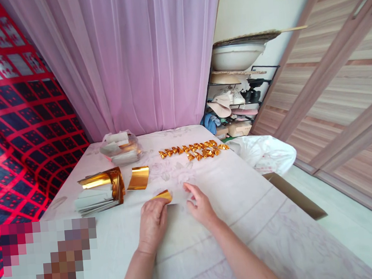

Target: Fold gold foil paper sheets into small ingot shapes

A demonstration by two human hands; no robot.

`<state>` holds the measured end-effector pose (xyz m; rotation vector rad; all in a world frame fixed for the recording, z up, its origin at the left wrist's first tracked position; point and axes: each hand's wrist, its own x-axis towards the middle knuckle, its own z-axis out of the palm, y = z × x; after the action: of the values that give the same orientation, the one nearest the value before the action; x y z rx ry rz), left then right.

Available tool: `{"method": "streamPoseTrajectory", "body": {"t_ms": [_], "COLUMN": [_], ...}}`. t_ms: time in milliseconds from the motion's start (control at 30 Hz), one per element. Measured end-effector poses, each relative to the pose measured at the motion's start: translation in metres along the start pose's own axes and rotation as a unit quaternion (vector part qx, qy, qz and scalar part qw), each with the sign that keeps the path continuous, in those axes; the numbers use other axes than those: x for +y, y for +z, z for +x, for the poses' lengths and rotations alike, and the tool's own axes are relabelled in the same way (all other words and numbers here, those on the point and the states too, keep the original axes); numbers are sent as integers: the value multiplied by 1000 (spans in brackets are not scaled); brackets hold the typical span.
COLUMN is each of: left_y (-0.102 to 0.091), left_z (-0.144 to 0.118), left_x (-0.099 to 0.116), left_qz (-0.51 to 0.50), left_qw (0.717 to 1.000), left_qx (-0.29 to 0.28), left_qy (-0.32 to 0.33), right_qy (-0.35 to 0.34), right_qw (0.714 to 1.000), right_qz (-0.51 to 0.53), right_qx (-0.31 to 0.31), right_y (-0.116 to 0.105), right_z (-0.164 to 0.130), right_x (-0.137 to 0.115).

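Two hands are down on the pale surface [241,186] now. Left hand [152,221] has its fingers curled over a small gold foil piece [164,196], pinning it against the surface. Right hand [200,205] lies just beside it, fingers loosely spread, gripping nothing that I can see. Just beyond the left hand, a single gold sheet [138,178] lies curved, and next to that a stack of foil sheets [100,190], gold on top. Further back, a clear bag of sheets [120,148]. Across the middle runs a row of folded gold pieces [193,150], well apart from both hands, near a white plastic bag [264,152] at the edge.
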<state>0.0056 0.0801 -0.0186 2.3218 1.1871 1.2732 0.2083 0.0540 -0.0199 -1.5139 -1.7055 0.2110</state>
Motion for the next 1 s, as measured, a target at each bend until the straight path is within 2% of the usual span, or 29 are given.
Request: {"method": "streamPoseTrajectory", "body": {"t_ms": [100,267,367,467,567,700,867,1000], "left_y": [-3,-3,-2,-2,-3,-5,-6,-7], "left_z": [0,0,0,-1,-2,-3,-6,-6], "left_x": [9,11,8,8,10,10,8,9], "left_qz": [59,102,118,125,127,136,146,140], "left_qw": [996,991,990,990,990,989,988,989], "left_qx": [-27,-24,-18,-35,-57,-54,-42,-45], "left_qy": [59,88,77,58,29,-14,-34,-25], "right_qy": [-37,-71,-74,-84,-115,-163,-163,-148], "right_qw": [995,993,992,992,990,985,985,987], "right_qz": [90,75,66,65,55,13,5,5], "right_qx": [33,61,72,74,65,55,56,65], "right_y": [0,1,0,-4,-10,-14,-19,-26], "right_z": [-11,-14,-15,-17,-20,-26,-39,-51], "right_x": [-10,-14,-10,-9,-10,-12,-10,-9]}}
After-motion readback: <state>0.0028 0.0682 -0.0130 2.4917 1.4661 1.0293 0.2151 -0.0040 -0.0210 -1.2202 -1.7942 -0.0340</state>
